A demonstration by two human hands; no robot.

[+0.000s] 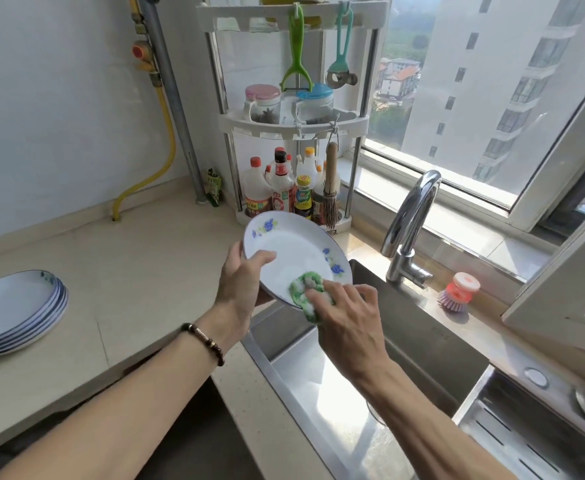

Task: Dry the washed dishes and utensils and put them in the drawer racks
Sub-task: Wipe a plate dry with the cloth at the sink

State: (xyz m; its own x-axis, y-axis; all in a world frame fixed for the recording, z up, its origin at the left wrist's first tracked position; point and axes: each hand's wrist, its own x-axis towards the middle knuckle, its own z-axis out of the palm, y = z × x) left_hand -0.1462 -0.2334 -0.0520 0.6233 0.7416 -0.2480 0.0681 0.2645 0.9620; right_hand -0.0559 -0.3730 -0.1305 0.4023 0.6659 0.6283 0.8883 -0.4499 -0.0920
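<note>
One plate (296,251) is held tilted over the sink (336,403) by the left hand (241,282); a cloth (306,291) is pressed to it by the right hand (348,318), fingers curled. A stack (17,311) is set on the left tabletop (128,271). Racking is judged outstanding.

faucet (409,223), corner shelf (293,123), dish brush (457,292)

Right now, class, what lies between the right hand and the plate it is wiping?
A green and white cloth lies pressed between the right hand and the plate, at its lower rim; the head view shows it.
</note>
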